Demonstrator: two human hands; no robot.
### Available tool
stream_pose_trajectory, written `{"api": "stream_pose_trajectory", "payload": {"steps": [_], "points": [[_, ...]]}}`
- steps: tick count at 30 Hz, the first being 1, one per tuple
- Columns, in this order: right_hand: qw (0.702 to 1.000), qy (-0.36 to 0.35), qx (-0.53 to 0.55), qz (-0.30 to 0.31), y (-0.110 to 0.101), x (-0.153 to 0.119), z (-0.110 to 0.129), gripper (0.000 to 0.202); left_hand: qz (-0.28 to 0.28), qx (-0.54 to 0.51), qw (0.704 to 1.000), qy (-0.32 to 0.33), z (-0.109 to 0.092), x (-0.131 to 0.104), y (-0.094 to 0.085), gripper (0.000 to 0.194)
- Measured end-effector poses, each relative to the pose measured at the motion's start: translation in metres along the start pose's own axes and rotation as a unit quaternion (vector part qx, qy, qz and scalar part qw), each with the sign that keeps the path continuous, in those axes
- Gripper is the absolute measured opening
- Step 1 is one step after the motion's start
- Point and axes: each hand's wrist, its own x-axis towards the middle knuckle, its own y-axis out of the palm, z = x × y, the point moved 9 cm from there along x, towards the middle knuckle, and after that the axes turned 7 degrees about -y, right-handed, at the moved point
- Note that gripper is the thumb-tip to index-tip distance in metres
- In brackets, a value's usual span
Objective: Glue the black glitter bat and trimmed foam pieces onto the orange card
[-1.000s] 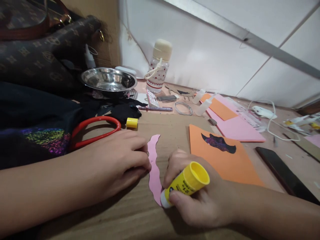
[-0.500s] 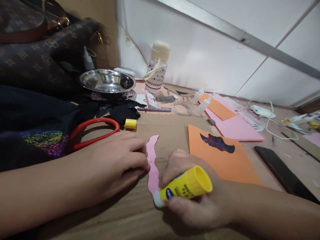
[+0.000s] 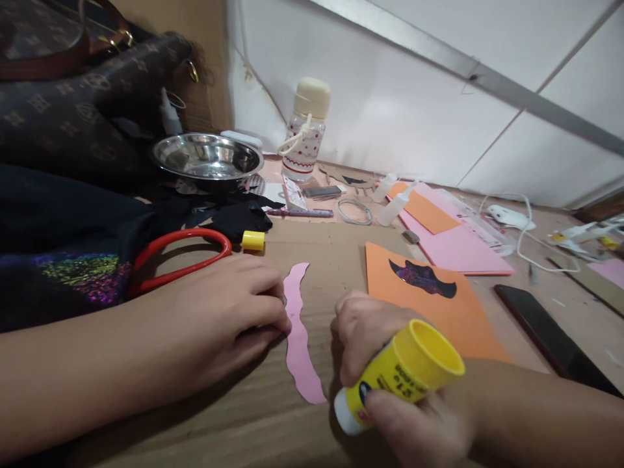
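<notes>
Presently, the glue stick (image 3: 394, 376) was clasped in the right hand (image 3: 422, 432), its white end kept just beside the pink strip (image 3: 298, 341) and apart from it. The strip was laid on the cardboard (image 3: 331, 250), its left edge met by the curled left hand (image 3: 238, 305); whether it was pinched could not be told. Near that hand, a red handle (image 3: 195, 233) and yellow cap (image 3: 253, 241) were seen.

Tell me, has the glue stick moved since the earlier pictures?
Yes. Judged against the orange sheet, the glue stick in the right hand has moved right and slightly nearer the camera, off the pink strip.
</notes>
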Motion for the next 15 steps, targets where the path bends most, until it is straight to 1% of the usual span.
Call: {"api": "stream_pose_trajectory", "payload": {"steps": [1,2,6,8,12,15], "points": [[1.000,0.000,-0.006,-0.006,-0.002,0.001,0.000,0.013,0.003,0.004,1.000,-0.002,0.000,-0.001,0.001,0.024],[1.000,-0.002,-0.016,0.001,-0.001,0.002,0.001,0.012,0.003,0.006,1.000,-0.003,0.000,-0.001,0.001,0.024],[0.996,0.004,-0.058,0.071,0.011,0.003,-0.002,0.009,0.001,0.005,1.000,0.002,0.000,-0.001,0.003,0.024],[0.994,0.015,-0.066,0.090,0.016,0.003,-0.004,0.010,-0.001,0.001,1.000,0.003,0.000,-0.001,0.003,0.024],[0.995,0.017,-0.058,0.074,0.015,0.001,-0.005,0.018,-0.003,-0.002,1.000,0.003,-0.001,0.001,0.002,0.024],[0.997,-0.004,-0.031,0.073,0.012,-0.003,-0.002,0.011,-0.012,-0.010,1.000,0.015,-0.005,0.002,0.000,0.025]]}}
